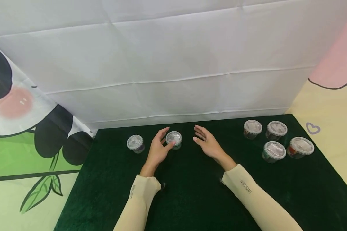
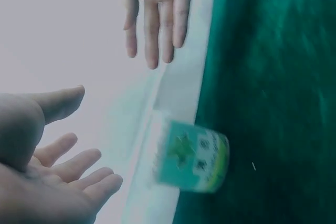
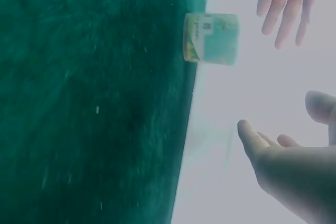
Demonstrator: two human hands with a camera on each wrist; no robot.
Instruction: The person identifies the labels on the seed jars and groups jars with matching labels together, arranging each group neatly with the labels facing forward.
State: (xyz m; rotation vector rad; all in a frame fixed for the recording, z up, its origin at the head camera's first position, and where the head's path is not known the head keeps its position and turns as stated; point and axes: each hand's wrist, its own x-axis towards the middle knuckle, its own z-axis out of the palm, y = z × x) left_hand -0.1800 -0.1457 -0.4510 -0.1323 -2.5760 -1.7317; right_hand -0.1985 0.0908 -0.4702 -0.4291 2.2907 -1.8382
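A small round lidded tub (image 1: 174,137) stands upright on the dark green cloth between my two hands. Its side carries a teal label with a green star shape, as the left wrist view shows. My left hand (image 1: 158,149) is just left of this tub, fingers loosely spread, the thumb overlapping the lid in the head view. From the left wrist, a gap shows between those fingers and the tub (image 2: 194,156). To the tub's right hovers my right hand (image 1: 209,144), palm turned inward, fingers relaxed and holding nothing.
Another lidded tub (image 1: 135,143) sits farther left. Several similar tubs, one of them a wider tub (image 1: 300,147), are grouped at the table's right end. A white cloth wall (image 1: 173,96) rises behind the green tabletop (image 1: 191,199); printed cloths hang at both sides.
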